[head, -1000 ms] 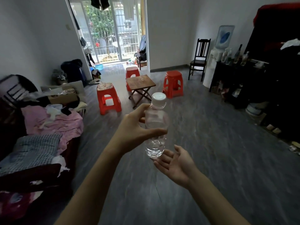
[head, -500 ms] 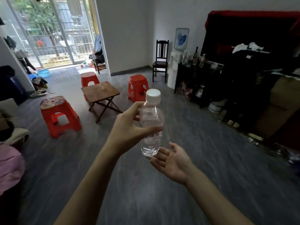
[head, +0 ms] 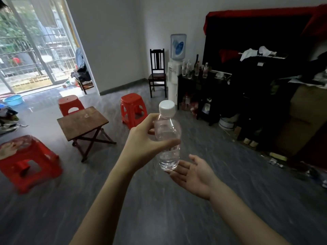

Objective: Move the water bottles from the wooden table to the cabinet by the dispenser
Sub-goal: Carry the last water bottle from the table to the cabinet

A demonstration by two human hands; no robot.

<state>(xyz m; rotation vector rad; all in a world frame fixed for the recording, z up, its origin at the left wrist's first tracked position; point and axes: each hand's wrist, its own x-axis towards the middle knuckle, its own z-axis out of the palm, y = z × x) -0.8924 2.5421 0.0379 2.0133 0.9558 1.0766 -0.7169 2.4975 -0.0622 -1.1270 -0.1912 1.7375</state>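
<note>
1. I am holding the water bottle (head: 168,138) upright in my left hand (head: 143,145), thumb across the front of its body and fingers curled round behind, just under the white cap (head: 167,107).
2. I am keeping my right hand (head: 194,172) flat and palm-up just below the bottle's base, fingers spread and gripping nothing; whether the fingertips are touching the base I cannot tell.
3. The bottle is hanging in mid-air over the grey floor (head: 159,209), well apart from both the wooden counter (head: 82,121) on my left and the dark cabinet (head: 200,89) ahead on the right.
4. The cabinet is standing right beside the water dispenser (head: 175,73), and several bottles (head: 194,68) are already crowding its top.
5. I am judging the grip the weak spot: the wall is thin and clear, so a squeeze could let it slip downward.
6. The red stool (head: 133,110) is lying near my path and could catch a foot.
7. Setting down among those standing bottles could be knocking one over if I come in low.
</note>
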